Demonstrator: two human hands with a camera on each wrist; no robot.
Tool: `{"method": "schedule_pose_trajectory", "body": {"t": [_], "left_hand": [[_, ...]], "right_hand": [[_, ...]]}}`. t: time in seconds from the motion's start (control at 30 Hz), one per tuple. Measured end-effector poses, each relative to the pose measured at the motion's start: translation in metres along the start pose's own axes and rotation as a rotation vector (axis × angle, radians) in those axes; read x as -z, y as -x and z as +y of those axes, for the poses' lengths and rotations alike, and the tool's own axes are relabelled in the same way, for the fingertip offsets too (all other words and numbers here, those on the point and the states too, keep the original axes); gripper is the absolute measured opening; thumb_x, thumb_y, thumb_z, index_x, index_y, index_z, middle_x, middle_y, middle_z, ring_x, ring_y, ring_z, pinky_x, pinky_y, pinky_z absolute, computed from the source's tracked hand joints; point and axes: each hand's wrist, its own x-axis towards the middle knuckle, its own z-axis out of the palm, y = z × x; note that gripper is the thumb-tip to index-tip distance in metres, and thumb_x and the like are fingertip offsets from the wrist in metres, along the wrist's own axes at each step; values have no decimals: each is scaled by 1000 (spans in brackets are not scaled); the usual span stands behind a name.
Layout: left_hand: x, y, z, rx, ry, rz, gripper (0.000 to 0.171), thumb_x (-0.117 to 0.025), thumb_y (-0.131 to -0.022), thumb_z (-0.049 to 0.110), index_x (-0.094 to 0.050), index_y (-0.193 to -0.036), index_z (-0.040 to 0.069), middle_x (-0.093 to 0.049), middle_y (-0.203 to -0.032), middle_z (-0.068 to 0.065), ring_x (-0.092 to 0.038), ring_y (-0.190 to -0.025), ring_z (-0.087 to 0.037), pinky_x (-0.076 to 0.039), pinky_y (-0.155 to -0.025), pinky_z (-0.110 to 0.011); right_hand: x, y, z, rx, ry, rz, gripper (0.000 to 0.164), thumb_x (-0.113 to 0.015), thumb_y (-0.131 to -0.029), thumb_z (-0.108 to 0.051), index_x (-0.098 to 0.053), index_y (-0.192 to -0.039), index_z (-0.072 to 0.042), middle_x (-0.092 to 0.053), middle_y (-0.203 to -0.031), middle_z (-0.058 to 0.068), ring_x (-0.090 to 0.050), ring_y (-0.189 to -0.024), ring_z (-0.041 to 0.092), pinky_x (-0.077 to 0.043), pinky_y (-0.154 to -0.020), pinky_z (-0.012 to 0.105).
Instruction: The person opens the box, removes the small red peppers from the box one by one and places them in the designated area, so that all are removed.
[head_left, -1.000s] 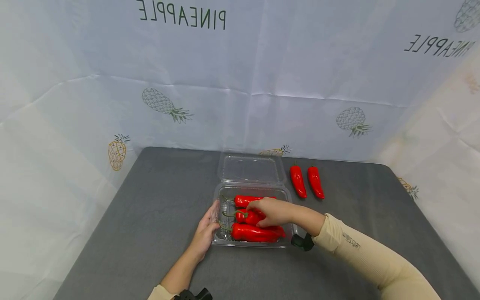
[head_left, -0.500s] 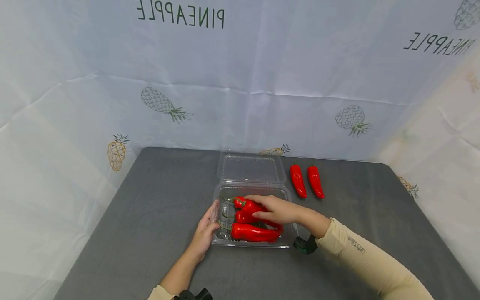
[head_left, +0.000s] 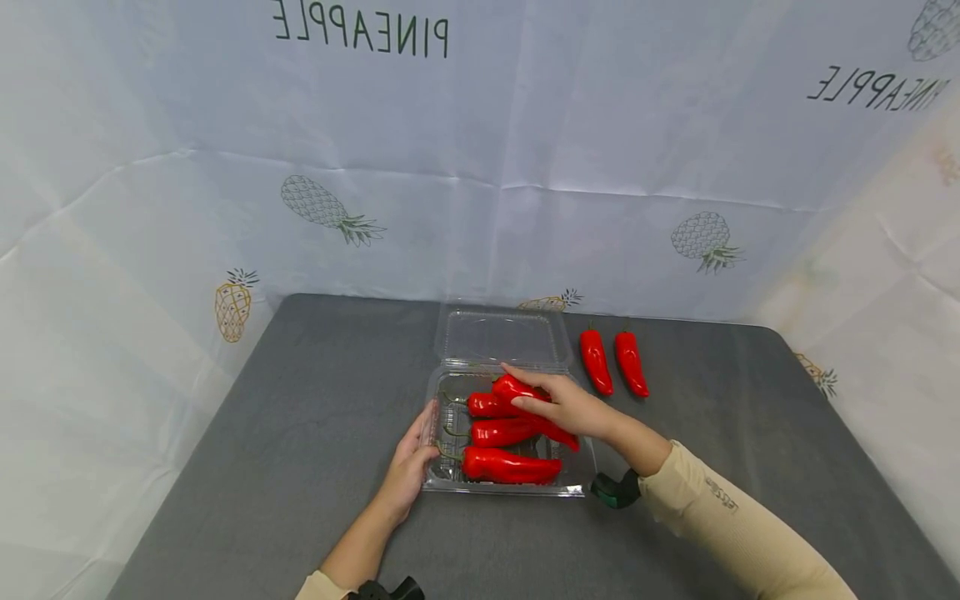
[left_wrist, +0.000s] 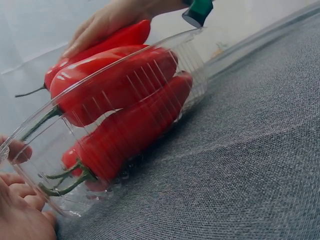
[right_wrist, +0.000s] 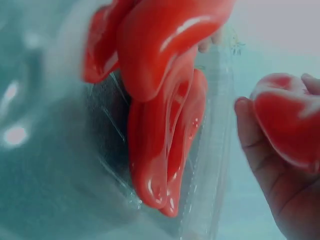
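Note:
In the head view, my right hand (head_left: 573,406) holds a glossy red pepper (head_left: 516,388) at a slant over the back part of a clear plastic clamshell box (head_left: 502,492). Its thumb and fingers lie on opposite sides of the pepper; the right wrist view shows this pepper (right_wrist: 292,122) between them. Several more red peppers lie in the box, among them a front one (head_left: 510,466) with its green stem to the left. My left hand (head_left: 408,468) grips the box's left wall, thumb (left_wrist: 20,151) at the rim and fingers low outside. Peppers are stacked in the left wrist view (left_wrist: 120,125).
Behind the box its hinged clear lid (head_left: 502,337) lies folded back. Two red peppers (head_left: 596,362) rest on the grey table (head_left: 345,375) right of the lid. A pale cloth (head_left: 480,167) printed with pineapples stands behind the table.
My right hand has lifted a pepper from the middle of the box and carried it toward the back, uncovering the peppers beneath. My left hand stays on the box's left side.

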Motion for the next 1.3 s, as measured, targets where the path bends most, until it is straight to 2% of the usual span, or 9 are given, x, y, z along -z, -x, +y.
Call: {"method": "schedule_pose_trajectory", "body": {"t": [0.17, 0.37, 0.53, 0.63, 0.73, 0.8, 1.03, 1.17, 1.3], "left_hand": [[0, 0, -2, -3, 3, 10, 72, -35, -77, -10, -16, -146, -6, -9, -155, -20, -4, -142, -32, -21, -97, 1], [0, -1, -2, 4, 0, 9, 71, -35, -78, -9, -15, -146, -5, -9, -156, -20, -4, -143, -32, -20, -96, 1], [0, -1, -2, 14, -3, 8, 71, -35, -79, -9, -15, -147, -4, -9, -156, -19, -4, -144, -31, -20, -96, 1], [0, -1, -2, 16, -5, 5, 71, -35, -79, -8, -15, -147, -4, -9, -156, -18, -4, -144, -31, -20, -96, 1], [0, -1, -2, 7, -5, 2, 70, -35, -79, -9, -15, -147, -4, -8, -156, -19, -4, -144, -31, -20, -96, 1], [0, -1, -2, 0, -5, 0, 70, -35, -79, -9, -15, -147, -5, -9, -156, -19, -4, -143, -32, -20, -96, 1], [1, -1, -4, -17, -4, -2, 70, -35, -78, -10, -14, -146, -7, -9, -155, -22, -4, -142, -34, -20, -97, 1], [0, -1, -5, -25, 3, -10, 70, -35, -78, -10, -14, -145, -8, -8, -154, -23, -3, -141, -35, -20, -98, 0], [0, -1, -4, -26, 7, -13, 71, -35, -78, -10, -13, -145, -8, -8, -155, -23, -3, -141, -34, -20, -98, 1]], "right_hand": [[3, 4, 5, -45, -74, 3, 60, -55, -92, -24, -32, -145, -7, -52, -133, 15, -53, -97, 21, -49, -70, 25], [2, 9, 9, -95, -113, -52, 62, -52, -93, -16, -24, -148, -7, -58, -106, 14, -56, -75, 15, -51, -64, 26], [4, 13, 11, -99, -112, -82, 71, -53, -90, -11, -16, -150, -8, -54, -102, 14, -52, -61, 12, -50, -61, 26], [4, 16, 13, -97, -108, -62, 74, -56, -90, -15, -13, -150, -9, -53, -114, 16, -54, -71, 14, -51, -64, 25], [5, 20, 16, -76, -100, -23, 72, -58, -90, -19, -18, -150, -10, -49, -130, 16, -54, -95, 20, -52, -73, 23], [5, 22, 18, -65, -92, 5, 70, -59, -90, -20, -22, -149, -10, -49, -131, 14, -51, -100, 21, -51, -71, 22], [9, 33, 23, -47, -141, 87, 65, -60, -89, -22, -31, -145, -7, -58, -82, 12, -47, -63, 10, -45, -52, 23], [12, 39, 28, -71, -191, 131, 63, -59, -90, -20, -31, -145, -7, -61, -102, 18, -53, -79, 14, -50, -61, 22], [15, 43, 35, -97, -212, 181, 62, -59, -90, -20, -33, -145, -9, -49, -134, 21, -52, -104, 27, -54, -72, 26]]}}
